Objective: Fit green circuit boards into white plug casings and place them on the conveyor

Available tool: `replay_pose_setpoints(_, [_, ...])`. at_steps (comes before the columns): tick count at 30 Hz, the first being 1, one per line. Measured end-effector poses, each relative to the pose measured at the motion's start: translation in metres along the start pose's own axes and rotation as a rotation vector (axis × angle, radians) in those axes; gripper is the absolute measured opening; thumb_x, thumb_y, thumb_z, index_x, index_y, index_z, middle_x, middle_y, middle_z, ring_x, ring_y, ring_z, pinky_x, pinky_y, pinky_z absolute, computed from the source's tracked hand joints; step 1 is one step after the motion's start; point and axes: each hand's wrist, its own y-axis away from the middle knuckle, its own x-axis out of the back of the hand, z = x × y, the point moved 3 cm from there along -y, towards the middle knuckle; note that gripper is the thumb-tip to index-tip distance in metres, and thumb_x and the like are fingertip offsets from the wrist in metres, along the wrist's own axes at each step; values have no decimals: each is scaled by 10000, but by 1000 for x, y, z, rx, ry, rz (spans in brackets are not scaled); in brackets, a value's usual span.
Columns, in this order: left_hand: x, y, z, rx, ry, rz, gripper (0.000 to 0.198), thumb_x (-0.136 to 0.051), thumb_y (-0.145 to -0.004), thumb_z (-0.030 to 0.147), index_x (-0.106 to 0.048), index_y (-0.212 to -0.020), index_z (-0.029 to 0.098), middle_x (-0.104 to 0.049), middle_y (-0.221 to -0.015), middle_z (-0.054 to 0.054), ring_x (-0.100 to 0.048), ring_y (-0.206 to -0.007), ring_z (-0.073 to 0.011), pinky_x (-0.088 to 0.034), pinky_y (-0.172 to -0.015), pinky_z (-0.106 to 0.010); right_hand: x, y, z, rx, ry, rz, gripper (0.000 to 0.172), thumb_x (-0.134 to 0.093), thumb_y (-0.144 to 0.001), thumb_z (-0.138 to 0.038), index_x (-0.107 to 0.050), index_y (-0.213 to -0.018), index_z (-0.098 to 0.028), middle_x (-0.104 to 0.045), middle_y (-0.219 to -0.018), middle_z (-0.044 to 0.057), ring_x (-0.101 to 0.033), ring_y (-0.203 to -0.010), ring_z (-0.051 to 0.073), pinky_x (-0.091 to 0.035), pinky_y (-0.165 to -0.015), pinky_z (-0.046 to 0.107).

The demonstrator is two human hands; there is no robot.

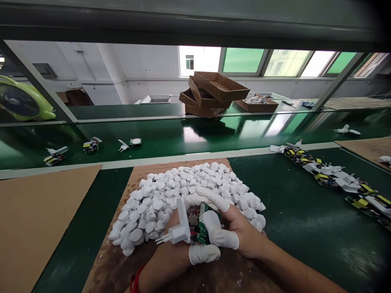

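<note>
At lower centre of the frame, the left hand (174, 244) pinches a white plug housing (179, 228) while the right hand (232, 228) grips a green circuit board (203, 224) against it, just before the heap of white caps (183, 195).

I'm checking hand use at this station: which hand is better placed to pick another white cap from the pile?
Probably the right hand: its fingers already reach toward the white cap pile, while the left hand grips the white plug.

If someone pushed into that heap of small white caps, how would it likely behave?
The pile of white caps is loose, so it would probably slump and scatter. The pieces look small, thin plastic, likely light. Their rounded shapes may slide off the cardboard sheet.
</note>
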Motion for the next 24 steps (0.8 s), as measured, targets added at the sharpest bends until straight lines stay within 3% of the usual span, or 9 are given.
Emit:
replay_pose_setpoints(6, [2, 1, -5, 22, -64, 108, 411, -793, -531, 286, -648, -907, 205, -685, -849, -22, -616, -844, -240, -535, -685, -322, 2, 1, -1, 12, -17, -21, 754, -602, -777, -611, -398, -1420, -272, -590, -1263, 91, -443, -1259, 302, -283, -1093, 468])
replay_pose_setpoints(12, [-1, 1, 5, 49, -105, 85, 440, -771, -561, 264, -644, -981, 222, -684, -828, -18, -600, -947, -277, -519, -791, -376, 3, 1, 2, -8, 19, -16, 733, -594, -774, -623, -441, -1389, -256, -608, -1227, 87, -409, -1278, 315, -263, -1102, 473])
replay_pose_setpoints(18, [-2, 2, 4, 50, -106, 55, 508, -783, -558, 260, -638, -1042, 219, -694, -890, -42, -616, -943, -296, -495, -866, -434, 3, -2, -3, -25, -91, -26, 642, -662, -754, -537, -533, -1313, -250, -631, -1172, 82, -511, -1180, 304, -346, -1053, 471])
replay_pose_setpoints(24, [1, 1, -4, -94, -65, 29, 622, -815, -506, 157, -634, -1095, 235, -684, -998, -60, -610, -996, -303, -510, -880, -405, 1, -6, -11, -41, -221, -49, 583, -733, -693, -454, -618, -1220, -232, -659, -1119, 80, -549, -1122, 302, -422, -981, 459])
